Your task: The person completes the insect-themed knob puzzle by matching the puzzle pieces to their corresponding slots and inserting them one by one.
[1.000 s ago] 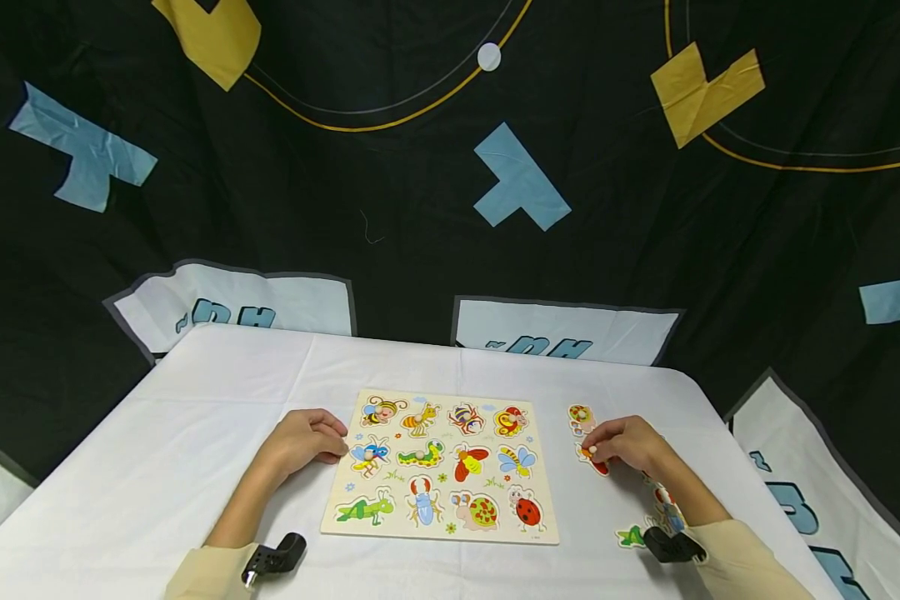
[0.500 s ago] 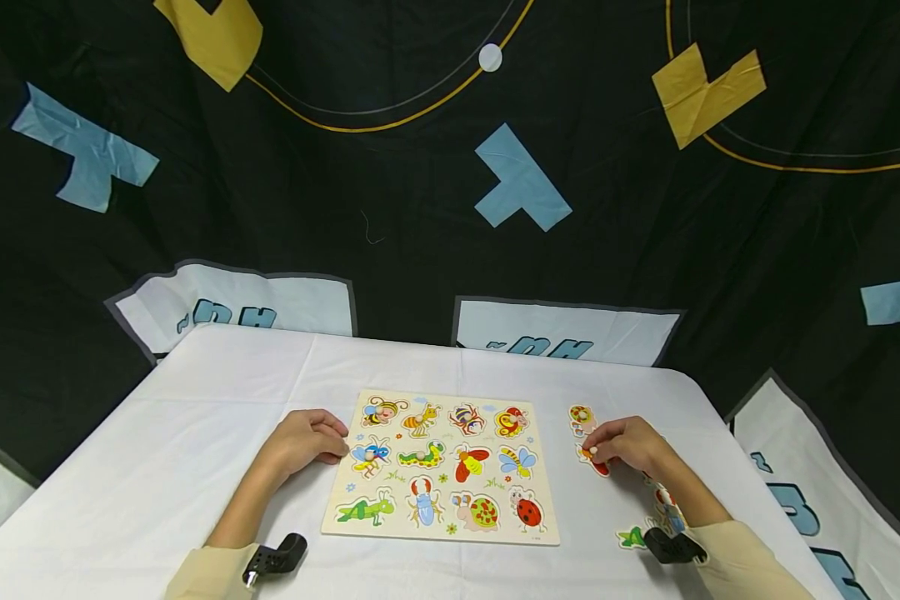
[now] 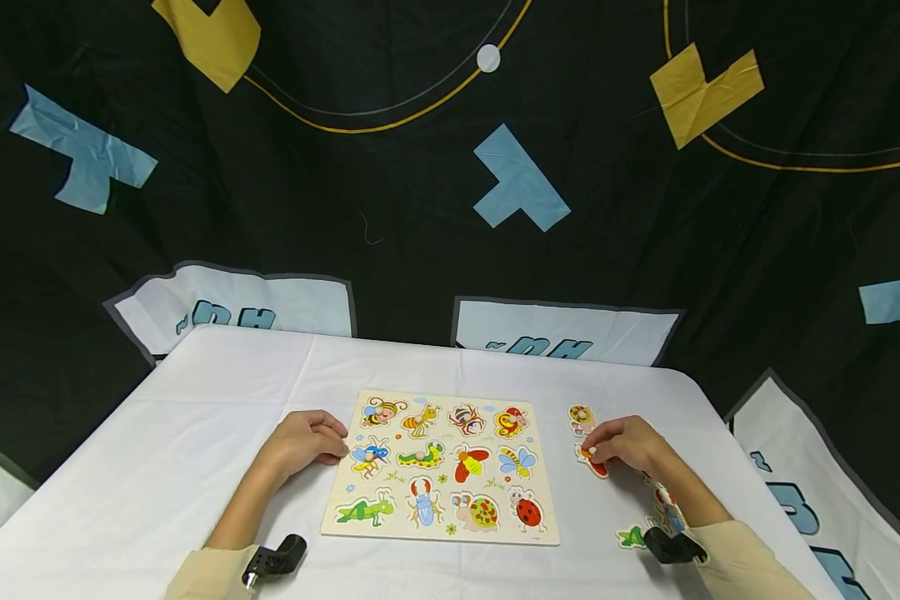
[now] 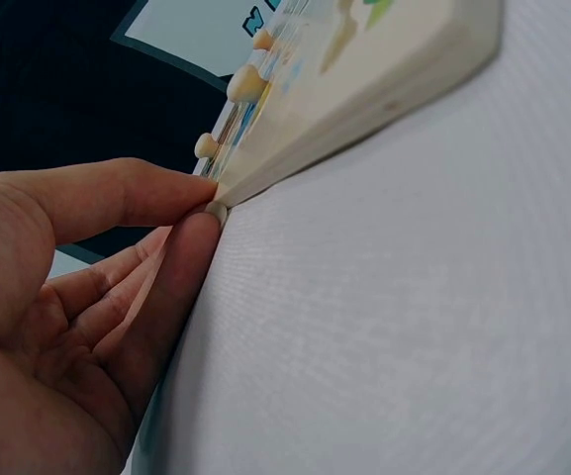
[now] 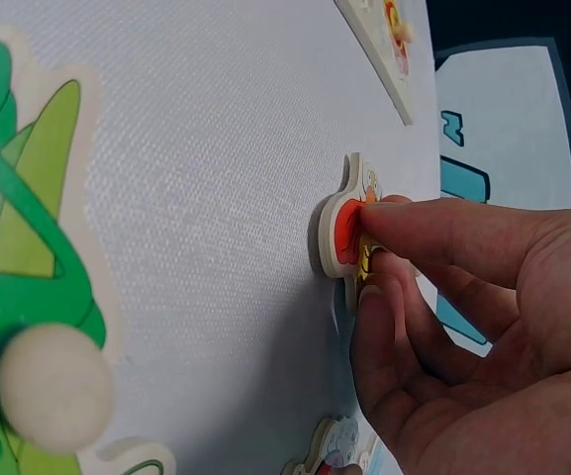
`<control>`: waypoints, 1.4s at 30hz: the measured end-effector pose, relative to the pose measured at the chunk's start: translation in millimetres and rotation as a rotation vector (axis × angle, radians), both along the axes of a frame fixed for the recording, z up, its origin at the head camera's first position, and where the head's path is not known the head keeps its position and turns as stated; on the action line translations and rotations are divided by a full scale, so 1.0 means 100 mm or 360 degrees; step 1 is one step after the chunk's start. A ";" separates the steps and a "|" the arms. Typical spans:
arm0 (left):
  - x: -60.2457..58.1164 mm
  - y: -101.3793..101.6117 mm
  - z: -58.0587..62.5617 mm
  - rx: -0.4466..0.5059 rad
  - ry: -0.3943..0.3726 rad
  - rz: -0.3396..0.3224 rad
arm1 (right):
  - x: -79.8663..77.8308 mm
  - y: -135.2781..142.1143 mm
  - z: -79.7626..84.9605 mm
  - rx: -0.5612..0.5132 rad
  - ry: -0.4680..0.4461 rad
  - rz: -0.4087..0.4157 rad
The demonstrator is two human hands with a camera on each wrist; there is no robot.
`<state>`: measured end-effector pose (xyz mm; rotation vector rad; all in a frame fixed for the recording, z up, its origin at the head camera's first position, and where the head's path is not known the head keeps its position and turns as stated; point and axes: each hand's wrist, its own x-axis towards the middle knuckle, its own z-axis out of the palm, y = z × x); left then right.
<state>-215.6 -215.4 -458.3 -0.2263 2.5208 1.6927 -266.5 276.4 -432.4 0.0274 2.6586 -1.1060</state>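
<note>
A wooden knob-puzzle board (image 3: 510,536) with printed insects lies flat on the white table in the head view. My left hand (image 3: 307,440) is at its left edge; in the left wrist view, thumb and forefinger (image 4: 156,193) pinch the edge by the board's corner. Right of the board, my right hand (image 3: 630,442) pinches a red-and-yellow insect puzzle piece (image 5: 347,233) by its top. That piece stays low over the cloth; whether it touches cannot be told. A snail puzzle piece (image 3: 581,417) lies just beyond it.
A green grasshopper piece (image 3: 631,537) and other loose pieces (image 3: 667,508) lie under the right forearm, partly hidden. The white table (image 3: 217,417) extends on both sides of the board. Behind it hangs a black cloth (image 3: 405,208) with blue and yellow shapes.
</note>
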 end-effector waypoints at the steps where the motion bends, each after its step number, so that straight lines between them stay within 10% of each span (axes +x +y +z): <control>1: 0.00 0.00 0.00 -0.0002 0.0001 -0.0001 | 0.00 -0.01 0.00 -0.0003 -0.0001 -0.0003; 42: 0.01 0.00 -0.01 -0.0016 0.0007 0.0008 | -0.03 -0.29 0.04 -0.0089 0.0037 0.0121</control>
